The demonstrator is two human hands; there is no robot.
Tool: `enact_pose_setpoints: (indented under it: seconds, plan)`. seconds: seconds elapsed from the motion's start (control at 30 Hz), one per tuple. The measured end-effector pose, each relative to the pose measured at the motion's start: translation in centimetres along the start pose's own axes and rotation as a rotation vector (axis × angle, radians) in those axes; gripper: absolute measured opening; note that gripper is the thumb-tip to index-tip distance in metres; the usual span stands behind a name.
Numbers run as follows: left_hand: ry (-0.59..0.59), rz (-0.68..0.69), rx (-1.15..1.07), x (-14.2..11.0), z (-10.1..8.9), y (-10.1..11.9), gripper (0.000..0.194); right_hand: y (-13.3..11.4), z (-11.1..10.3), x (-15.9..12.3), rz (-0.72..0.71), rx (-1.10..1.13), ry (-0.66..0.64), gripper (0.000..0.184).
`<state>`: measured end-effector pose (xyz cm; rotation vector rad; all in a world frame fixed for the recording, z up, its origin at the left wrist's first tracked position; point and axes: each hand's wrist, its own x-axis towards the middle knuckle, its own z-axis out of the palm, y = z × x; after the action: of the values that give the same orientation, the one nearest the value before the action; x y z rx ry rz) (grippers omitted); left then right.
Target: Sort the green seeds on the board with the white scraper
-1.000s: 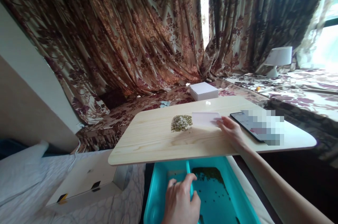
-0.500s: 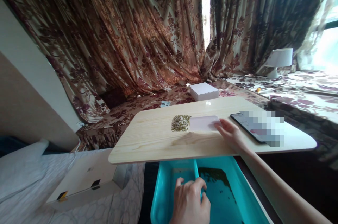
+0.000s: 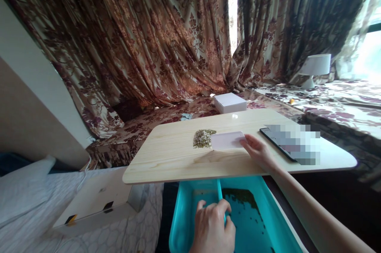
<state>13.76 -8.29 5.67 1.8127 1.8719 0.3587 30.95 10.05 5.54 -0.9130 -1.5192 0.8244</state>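
My right hand [image 3: 256, 150] pinches the right end of a pale, flat plastic scraper [image 3: 228, 140] over the wooden tabletop [image 3: 160, 153]. The scraper's left edge meets the right side of a pile of small green and whitish grains [image 3: 204, 138]; whether it touches the wood cannot be seen. Below the table's front edge is a teal plastic bin [image 3: 175, 217] split by a divider. My left hand [image 3: 213, 223] is closed over that divider, fingers bent across it. In the bin's right compartment lies a dark green heap of grains [image 3: 241, 197], with loose specks scattered below.
A phone [image 3: 279, 143], partly pixelated, lies right of my hand on the table. Behind the table stands a white box [image 3: 230, 103]. Another white box [image 3: 98, 197] rests on the bed at left. A lamp [image 3: 315, 66] stands at far right.
The scraper has shifted slightly left and down in view, and its left edge now overlaps the pile's right side. My left hand stays on the divider.
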Motion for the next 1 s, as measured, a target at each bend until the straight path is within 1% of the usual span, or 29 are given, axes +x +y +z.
enact_pose_setpoints:
  seconds: [0.13,0.27,0.47,0.53,0.77,1.0]
  plan:
    - [0.003,-0.009,0.006,0.0,-0.1,-0.1,0.033,-0.4,-0.1,-0.3,0.027,0.004,0.005,0.028]
    - [0.003,-0.015,0.010,-0.1,-0.2,-0.1,0.033,-0.6,-0.1,-0.2,0.041,0.013,-0.017,0.023]
    - [0.009,-0.025,0.028,-0.2,-0.4,-0.1,0.033,-0.7,-0.5,-0.2,0.046,-0.013,0.045,0.018]
    - [0.011,-0.030,0.033,-0.3,-0.4,-0.1,0.033,-0.6,-0.5,-0.2,0.039,-0.003,0.047,0.019]
    - [0.054,0.003,0.021,-0.5,-0.2,-0.3,0.031,-0.3,-0.5,-0.1,0.038,0.017,-0.022,0.021]
    - [0.085,-0.018,0.024,-0.6,-0.6,-1.0,0.031,-0.3,-0.8,-0.3,0.057,-0.006,-0.094,0.024]
